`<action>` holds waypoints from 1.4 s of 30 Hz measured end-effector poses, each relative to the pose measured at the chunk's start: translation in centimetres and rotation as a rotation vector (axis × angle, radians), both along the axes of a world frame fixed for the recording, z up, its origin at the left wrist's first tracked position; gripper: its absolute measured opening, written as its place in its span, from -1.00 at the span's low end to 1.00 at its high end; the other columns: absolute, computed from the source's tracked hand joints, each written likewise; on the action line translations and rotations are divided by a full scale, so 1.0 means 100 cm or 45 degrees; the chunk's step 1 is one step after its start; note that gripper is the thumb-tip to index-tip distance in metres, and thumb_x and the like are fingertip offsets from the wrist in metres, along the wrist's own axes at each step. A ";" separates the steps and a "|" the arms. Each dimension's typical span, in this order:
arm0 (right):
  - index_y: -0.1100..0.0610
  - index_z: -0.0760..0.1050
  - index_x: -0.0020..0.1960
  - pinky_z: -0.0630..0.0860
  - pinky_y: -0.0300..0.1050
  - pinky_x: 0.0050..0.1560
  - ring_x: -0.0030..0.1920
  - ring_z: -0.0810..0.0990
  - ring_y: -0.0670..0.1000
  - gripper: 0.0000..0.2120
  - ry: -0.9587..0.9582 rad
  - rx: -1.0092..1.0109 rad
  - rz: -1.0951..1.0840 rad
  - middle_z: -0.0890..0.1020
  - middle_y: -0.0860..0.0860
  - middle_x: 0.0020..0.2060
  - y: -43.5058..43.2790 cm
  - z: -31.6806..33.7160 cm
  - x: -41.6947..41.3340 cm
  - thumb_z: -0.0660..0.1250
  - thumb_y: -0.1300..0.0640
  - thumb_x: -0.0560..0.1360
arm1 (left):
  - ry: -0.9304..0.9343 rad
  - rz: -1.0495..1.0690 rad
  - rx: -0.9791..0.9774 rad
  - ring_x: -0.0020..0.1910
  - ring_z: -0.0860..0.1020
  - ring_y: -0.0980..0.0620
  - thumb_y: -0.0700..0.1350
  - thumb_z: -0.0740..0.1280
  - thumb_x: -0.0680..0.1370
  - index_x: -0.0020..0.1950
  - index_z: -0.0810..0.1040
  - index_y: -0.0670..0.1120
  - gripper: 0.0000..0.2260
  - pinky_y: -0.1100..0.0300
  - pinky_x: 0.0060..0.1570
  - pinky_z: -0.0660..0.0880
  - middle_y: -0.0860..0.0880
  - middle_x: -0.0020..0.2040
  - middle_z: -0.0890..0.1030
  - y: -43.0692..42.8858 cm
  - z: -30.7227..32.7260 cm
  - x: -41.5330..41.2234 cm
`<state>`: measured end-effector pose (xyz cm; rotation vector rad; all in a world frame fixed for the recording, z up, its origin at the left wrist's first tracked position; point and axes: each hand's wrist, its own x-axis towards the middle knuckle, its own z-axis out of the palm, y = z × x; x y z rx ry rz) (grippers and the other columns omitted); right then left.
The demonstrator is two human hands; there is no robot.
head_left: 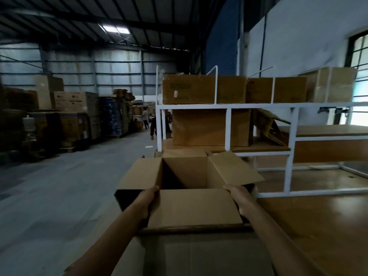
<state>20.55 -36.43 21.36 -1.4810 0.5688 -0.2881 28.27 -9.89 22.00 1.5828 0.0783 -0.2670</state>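
Observation:
An open brown cardboard box (185, 172) is in front of me at the centre, its four top flaps spread outward and its inside dark and empty. My left hand (148, 201) grips the box at its near left corner, beside the near flap (194, 208). At the near right corner my right hand (242, 199) grips the box, thumb along the flap's edge. Both forearms reach in from the bottom of the view.
A white metal rack (229, 106) with sealed cartons stands just behind the box. A wooden table top (318, 226) lies to the right, flat cardboard (199, 253) below the box. Stacked cartons (69, 116) line the left; people (152, 126) walk the aisle.

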 end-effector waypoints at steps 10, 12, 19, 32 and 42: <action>0.04 0.48 0.02 0.48 -0.10 -0.02 -0.11 0.53 -0.09 -0.88 0.008 -1.448 -0.073 0.55 -0.07 -0.09 0.027 0.028 -0.013 0.30 0.00 0.57 | -1.128 -0.114 1.103 -0.32 0.57 0.13 0.12 0.24 0.60 -0.16 0.56 0.03 -0.75 0.20 -0.34 0.50 0.06 -0.29 0.60 -0.017 0.021 -0.019; -0.01 0.52 0.08 0.51 -0.04 0.07 0.02 0.56 -0.05 -0.82 0.014 -1.558 0.174 0.56 -0.09 -0.02 0.039 0.029 -0.014 0.27 -0.07 0.58 | -1.262 -0.248 1.093 -0.14 0.59 0.11 0.13 0.17 0.62 -0.02 0.56 0.06 -0.77 0.13 -0.13 0.56 0.07 -0.12 0.62 -0.035 0.022 -0.013; -0.08 0.01 0.60 0.18 0.26 0.43 0.59 -0.17 0.05 -0.38 0.239 -1.644 0.358 -0.02 -0.04 0.61 0.036 -0.019 -0.021 0.00 -0.28 0.62 | -1.105 -0.552 1.645 0.60 -0.04 -0.09 0.27 -0.15 0.64 0.60 0.01 0.12 -0.45 -0.18 0.51 -0.14 -0.01 0.63 0.00 -0.059 -0.027 -0.002; -0.09 0.04 0.60 0.18 0.23 0.48 0.60 -0.08 0.12 -0.44 0.202 -1.724 0.264 -0.03 0.01 0.62 0.017 -0.051 -0.087 -0.03 -0.22 0.65 | -1.248 -0.780 1.551 0.59 -0.20 -0.12 0.23 -0.09 0.66 0.62 -0.04 0.04 -0.43 -0.21 0.50 -0.21 -0.07 0.63 -0.15 -0.096 -0.038 -0.067; -0.08 -0.01 0.60 0.13 0.07 0.48 0.59 -0.14 0.03 -0.35 0.068 -1.448 -0.129 -0.10 0.02 0.61 -0.049 -0.091 -0.214 0.19 -0.14 0.62 | -1.599 -0.705 0.824 0.60 -0.12 -0.03 0.30 -0.07 0.58 0.59 0.15 0.01 -0.36 -0.08 0.54 0.02 -0.06 0.62 -0.04 -0.178 -0.072 -0.151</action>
